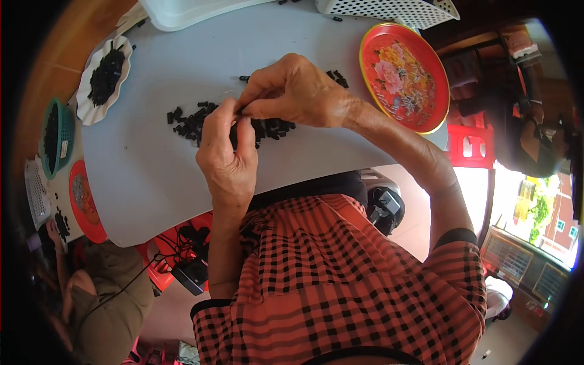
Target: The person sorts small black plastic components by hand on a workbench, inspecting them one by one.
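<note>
Checked red-and-black cloth, my own shirt, fills the space closest to the camera, just below the near edge of the grey worktop. Over the worktop my left hand points up with thumb and forefinger nearly together, and my right hand meets it from the other side, thumb and forefinger pinched and the other fingers curled. Their tips close around a small dark piece, so covered that I cannot make out its full shape. Under and just behind my hands lies a pile of short black pieces, showing to either side of them. Off to the left, a white wavy-edged plate holds a black heap. Beyond my right hand is a smaller black cluster, near a red flowered tray with a yellow rim and thin silvery bits scattered in it. At the far side stand a white tub and a white holed basket. Past the worktop's left edge are a red dish, a green basket with dark contents, and a co-worker's hand beside some black bits.
</note>
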Action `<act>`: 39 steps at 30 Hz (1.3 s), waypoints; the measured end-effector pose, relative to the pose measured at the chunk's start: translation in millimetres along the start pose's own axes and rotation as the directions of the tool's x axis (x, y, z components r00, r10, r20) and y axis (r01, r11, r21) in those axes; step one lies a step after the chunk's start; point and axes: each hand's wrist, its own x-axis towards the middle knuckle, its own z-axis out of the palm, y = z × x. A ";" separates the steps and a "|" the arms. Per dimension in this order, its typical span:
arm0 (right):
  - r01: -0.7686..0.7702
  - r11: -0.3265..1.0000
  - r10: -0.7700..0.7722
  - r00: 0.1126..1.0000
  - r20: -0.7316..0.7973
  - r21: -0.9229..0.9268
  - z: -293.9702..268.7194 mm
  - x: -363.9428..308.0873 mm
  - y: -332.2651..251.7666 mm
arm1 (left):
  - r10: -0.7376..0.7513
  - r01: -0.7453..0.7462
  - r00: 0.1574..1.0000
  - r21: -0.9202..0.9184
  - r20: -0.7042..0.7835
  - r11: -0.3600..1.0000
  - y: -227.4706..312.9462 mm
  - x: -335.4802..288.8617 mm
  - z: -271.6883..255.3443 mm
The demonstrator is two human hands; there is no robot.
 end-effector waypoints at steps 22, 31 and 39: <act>-0.055 0.709 -0.267 0.902 -0.340 -0.703 -94.1 -110.3 73.0 | -0.190 0.601 0.749 -0.531 0.635 0.597 47.0 -0.5 53.0; -0.134 0.631 -0.292 0.872 -0.394 -0.764 -91.2 -103.6 74.5 | -0.164 0.655 0.671 -0.474 0.724 0.589 45.0 -5.9 66.0; 0.198 0.928 -0.054 0.910 -0.412 0.316 -34.5 -91.3 45.8 | -0.164 0.661 0.699 -0.543 0.696 0.517 43.2 -5.0 64.9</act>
